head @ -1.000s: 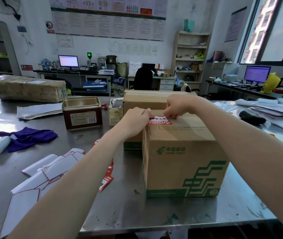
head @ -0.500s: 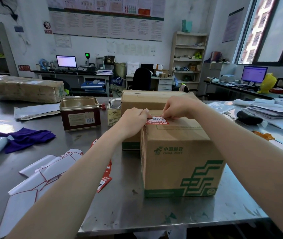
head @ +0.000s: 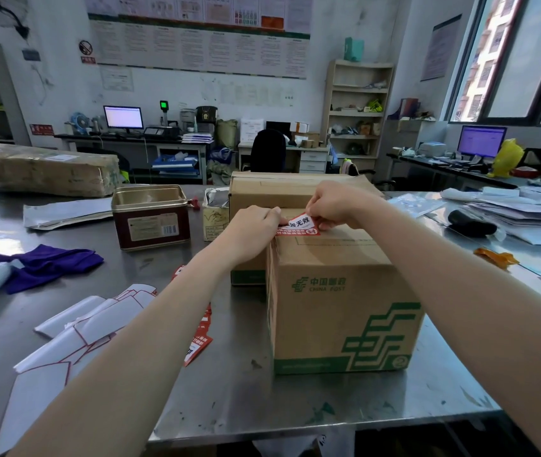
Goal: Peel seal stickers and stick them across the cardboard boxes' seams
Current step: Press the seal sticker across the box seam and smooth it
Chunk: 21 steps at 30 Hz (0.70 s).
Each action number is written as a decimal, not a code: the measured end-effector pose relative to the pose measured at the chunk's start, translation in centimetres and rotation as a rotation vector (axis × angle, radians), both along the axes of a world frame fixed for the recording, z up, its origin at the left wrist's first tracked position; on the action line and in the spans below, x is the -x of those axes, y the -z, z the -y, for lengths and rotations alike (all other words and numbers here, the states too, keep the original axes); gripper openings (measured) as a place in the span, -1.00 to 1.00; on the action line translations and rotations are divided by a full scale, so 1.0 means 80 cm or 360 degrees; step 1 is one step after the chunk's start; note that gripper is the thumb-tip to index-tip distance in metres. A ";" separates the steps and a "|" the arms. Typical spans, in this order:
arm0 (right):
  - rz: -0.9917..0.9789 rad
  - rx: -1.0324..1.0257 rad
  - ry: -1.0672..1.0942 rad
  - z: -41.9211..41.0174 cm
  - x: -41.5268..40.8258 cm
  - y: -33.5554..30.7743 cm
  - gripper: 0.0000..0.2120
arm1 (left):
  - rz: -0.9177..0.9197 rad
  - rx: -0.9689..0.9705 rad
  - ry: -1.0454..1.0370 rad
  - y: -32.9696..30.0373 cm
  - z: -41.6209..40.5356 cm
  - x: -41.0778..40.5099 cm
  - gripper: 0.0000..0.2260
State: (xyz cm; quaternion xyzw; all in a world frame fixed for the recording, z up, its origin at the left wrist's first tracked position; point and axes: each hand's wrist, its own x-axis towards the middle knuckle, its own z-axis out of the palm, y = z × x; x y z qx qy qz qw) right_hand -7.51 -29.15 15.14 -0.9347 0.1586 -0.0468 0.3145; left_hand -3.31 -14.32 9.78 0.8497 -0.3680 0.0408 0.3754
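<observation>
Head view shows both our arms reaching out over the table [head: 196, 407] to the top of the near box [head: 335, 291]. Our left hand [head: 252, 230] sits at the box's top left edge, fingers curled, tips on the left end of the red and white sticker [head: 300, 225]. Our right hand [head: 331, 202] is a bit higher and pinches the sticker's far edge with bent fingers. That end is lifted up off the box. The near edge of the sticker lies on the box top. A second box [head: 262, 192] stands just behind. Backing papers [head: 74, 338] lie on the table to the left.
</observation>
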 end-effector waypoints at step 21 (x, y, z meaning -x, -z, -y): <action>0.0229 -0.0619 0.0024 0.002 0.009 0.008 -0.73 | 0.0049 -0.0187 0.0062 -0.007 -0.009 0.009 -0.64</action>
